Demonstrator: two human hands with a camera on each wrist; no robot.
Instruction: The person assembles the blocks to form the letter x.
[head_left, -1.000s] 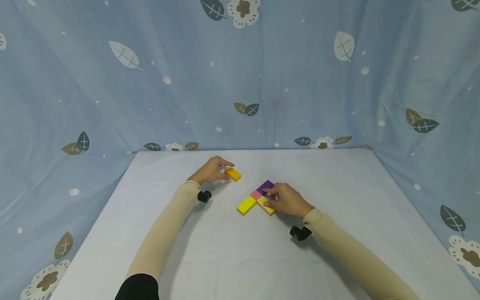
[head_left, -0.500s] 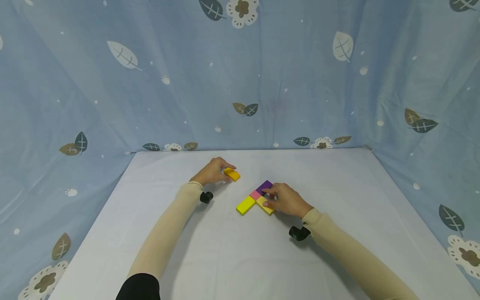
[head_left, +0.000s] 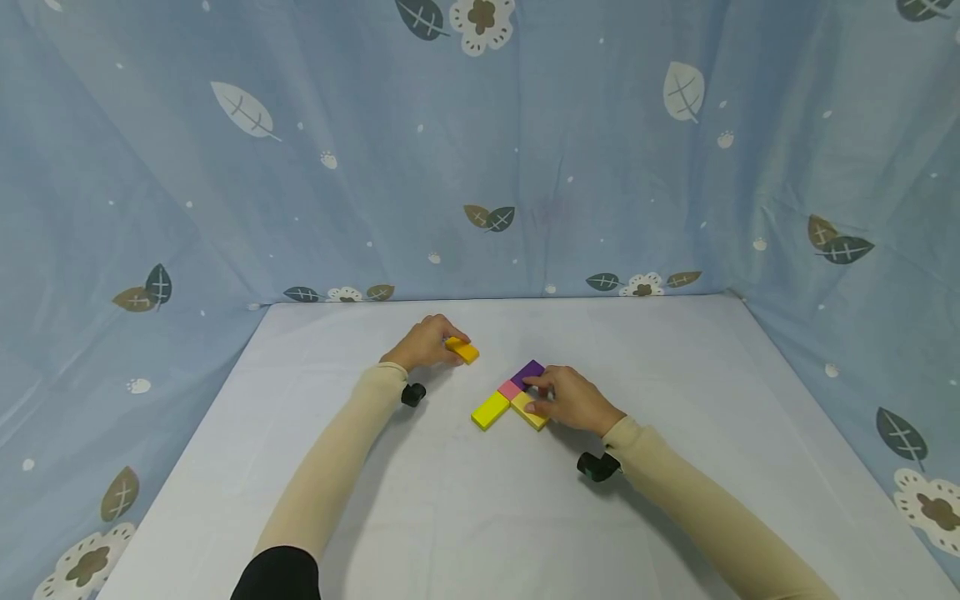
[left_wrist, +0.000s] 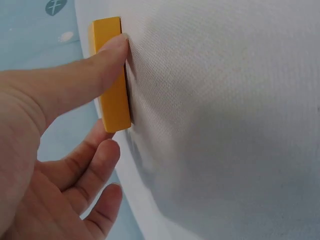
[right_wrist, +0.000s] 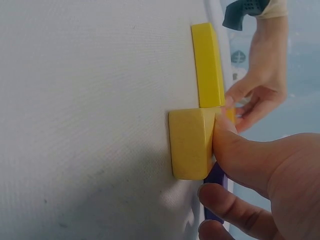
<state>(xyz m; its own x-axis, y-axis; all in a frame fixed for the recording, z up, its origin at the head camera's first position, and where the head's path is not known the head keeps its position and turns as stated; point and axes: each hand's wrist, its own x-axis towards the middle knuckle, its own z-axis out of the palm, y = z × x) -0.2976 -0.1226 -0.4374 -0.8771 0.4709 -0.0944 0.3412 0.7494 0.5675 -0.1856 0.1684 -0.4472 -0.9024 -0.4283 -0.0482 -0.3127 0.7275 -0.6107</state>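
At the far middle of the white table, my left hand [head_left: 427,343] pinches an orange block [head_left: 462,350] between thumb and index finger. The thumb lies across its face in the left wrist view, while the other fingers stay loosely bent. My right hand [head_left: 579,402] has its thumb on a pale yellow block [right_wrist: 189,145] and curled fingers at a purple block [head_left: 528,372]. Between them sits a small pink block [head_left: 510,390], with a bright yellow block [head_left: 491,412] joining it at the near left. Part of the purple block is hidden by my right hand.
A white cloth covers the table [head_left: 480,517]. Blue patterned curtain [head_left: 420,167] hangs along the back and both sides. A black wrist camera [head_left: 597,467] sits under the right wrist, and another wrist camera [head_left: 413,394] at the left.
My left index finger has come down onto the orange block, which has barely shifted. The right hand and the joined blocks stay put; the head view has drifted slightly.
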